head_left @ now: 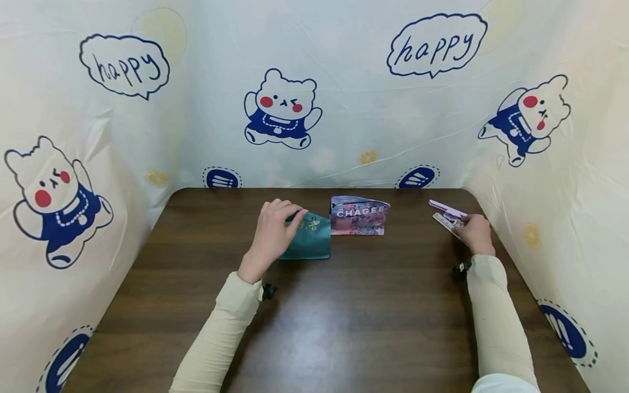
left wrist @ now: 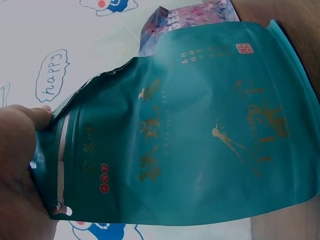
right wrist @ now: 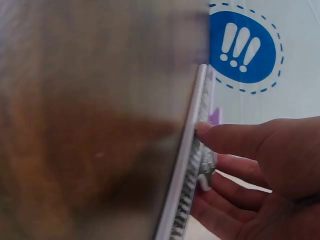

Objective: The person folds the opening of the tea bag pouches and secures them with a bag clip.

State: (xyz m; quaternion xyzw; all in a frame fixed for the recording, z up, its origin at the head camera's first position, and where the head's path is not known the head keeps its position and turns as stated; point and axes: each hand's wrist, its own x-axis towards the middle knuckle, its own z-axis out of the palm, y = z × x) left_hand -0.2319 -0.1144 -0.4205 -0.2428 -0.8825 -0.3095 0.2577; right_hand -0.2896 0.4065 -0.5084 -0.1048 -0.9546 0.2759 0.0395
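My left hand (head_left: 272, 234) pinches the top corner of a teal tea pouch (head_left: 312, 240) with gold lettering, which stands on the table. Seen from the left wrist, the thumb and fingers (left wrist: 20, 165) grip the pouch's (left wrist: 200, 125) top end, beside a pale slit and a small notch. At the table's right side, my right hand (head_left: 475, 233) holds a slim lilac and white V-shaped clip-like item (head_left: 446, 208). The right wrist view shows the thumb pressed on this item (right wrist: 181, 182), with a dark, ridged strip along it and a silvery part under the fingers.
A pink and purple pouch (head_left: 361, 218) printed CHAGEE stands just behind and right of the teal one. The brown wooden table (head_left: 363, 316) runs back to a pale cloth wall (head_left: 344, 109) with printed bears, which also closes in both sides.
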